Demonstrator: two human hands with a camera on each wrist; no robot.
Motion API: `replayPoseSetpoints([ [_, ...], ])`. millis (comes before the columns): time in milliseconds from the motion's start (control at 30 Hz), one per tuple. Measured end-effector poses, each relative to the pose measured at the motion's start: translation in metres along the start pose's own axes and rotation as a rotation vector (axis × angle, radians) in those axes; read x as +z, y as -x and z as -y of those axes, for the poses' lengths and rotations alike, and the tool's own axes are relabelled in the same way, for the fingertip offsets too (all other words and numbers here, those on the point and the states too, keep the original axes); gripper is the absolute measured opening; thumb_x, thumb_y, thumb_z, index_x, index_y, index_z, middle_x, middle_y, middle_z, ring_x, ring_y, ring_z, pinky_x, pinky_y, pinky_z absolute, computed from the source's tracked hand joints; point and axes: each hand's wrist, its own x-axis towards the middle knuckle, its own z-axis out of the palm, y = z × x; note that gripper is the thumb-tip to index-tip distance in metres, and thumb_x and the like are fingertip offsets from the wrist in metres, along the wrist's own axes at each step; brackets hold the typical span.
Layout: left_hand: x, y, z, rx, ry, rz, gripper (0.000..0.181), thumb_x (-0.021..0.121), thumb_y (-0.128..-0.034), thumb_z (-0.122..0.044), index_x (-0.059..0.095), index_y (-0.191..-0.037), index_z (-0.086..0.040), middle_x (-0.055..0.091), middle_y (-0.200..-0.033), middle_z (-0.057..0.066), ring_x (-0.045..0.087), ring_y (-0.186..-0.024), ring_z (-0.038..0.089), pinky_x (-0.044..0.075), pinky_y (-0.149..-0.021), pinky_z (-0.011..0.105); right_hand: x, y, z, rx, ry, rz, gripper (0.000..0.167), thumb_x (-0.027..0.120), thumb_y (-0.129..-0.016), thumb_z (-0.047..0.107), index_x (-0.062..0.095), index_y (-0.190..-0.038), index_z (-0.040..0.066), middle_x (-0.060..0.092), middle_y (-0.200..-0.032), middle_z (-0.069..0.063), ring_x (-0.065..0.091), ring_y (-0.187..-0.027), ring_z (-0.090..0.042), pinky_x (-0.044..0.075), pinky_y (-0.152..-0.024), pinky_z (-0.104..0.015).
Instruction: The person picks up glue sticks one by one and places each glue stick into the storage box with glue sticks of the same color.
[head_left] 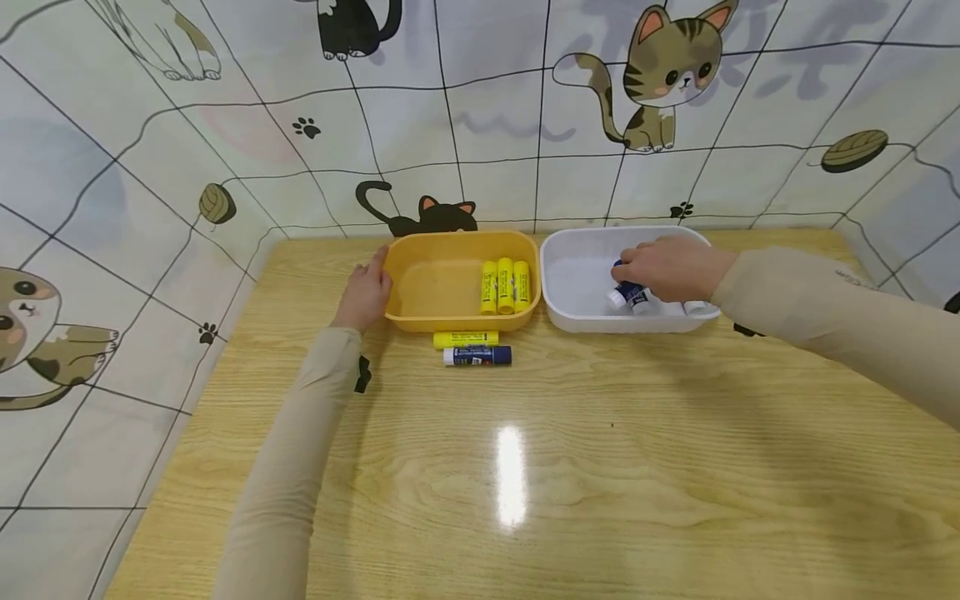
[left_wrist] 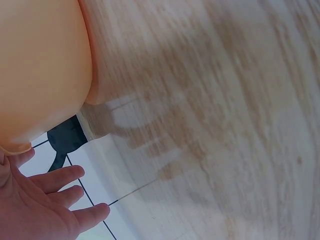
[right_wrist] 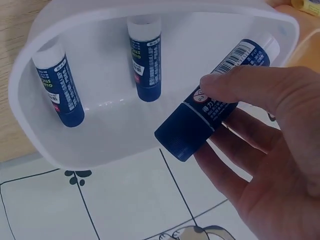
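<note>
My right hand [head_left: 663, 267] reaches into the white basket [head_left: 630, 323] and pinches a dark blue glue stick [right_wrist: 192, 127] between thumb and fingers. The stick is tilted, its white end toward the orange basket. Two more blue glue sticks, a middle one [right_wrist: 146, 65] and an outer one [right_wrist: 61, 87], lie in the white basket in the right wrist view. My left hand [head_left: 366, 292] rests against the left end of the orange basket [head_left: 420, 323], fingers mostly straight at its rim. Several yellow glue sticks [head_left: 506, 286] lie side by side at that basket's right end.
In front of the orange basket, a yellow glue stick [head_left: 466, 339] and a blue glue stick [head_left: 477, 357] lie on the wooden table [head_left: 600, 483]. The two baskets stand side by side near the back edge, before a cat-patterned cloth [head_left: 495, 125].
</note>
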Motion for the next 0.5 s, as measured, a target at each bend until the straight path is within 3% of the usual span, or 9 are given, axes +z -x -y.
replayPoseSetpoints([
  [233,0.001,-0.002,0.002,-0.009,-0.003,0.016,0.051,0.030,-0.1030,-0.013,0.024,-0.153,-0.005,0.044,-0.140,0.029,0.033,-0.133,0.048,0.015,-0.115,0.045,0.016,-0.022,-0.005,-0.077,0.024,0.040,0.025,0.069,-0.079,-0.010,0.061,-0.094,0.008,0.053,-0.079,-0.006,0.051,-0.063,-0.023,0.048,-0.060,-0.040],
  [500,0.001,-0.002,0.001,-0.014,-0.012,0.019,0.051,0.030,-0.1031,-0.014,0.024,-0.153,-0.004,0.043,-0.141,0.029,0.032,-0.133,0.049,0.016,-0.115,0.047,0.032,-0.048,-0.004,-0.185,0.057,0.144,0.026,0.071,-0.081,-0.007,0.063,-0.100,0.009,0.057,-0.086,-0.008,0.055,-0.075,-0.025,0.047,-0.065,-0.042],
])
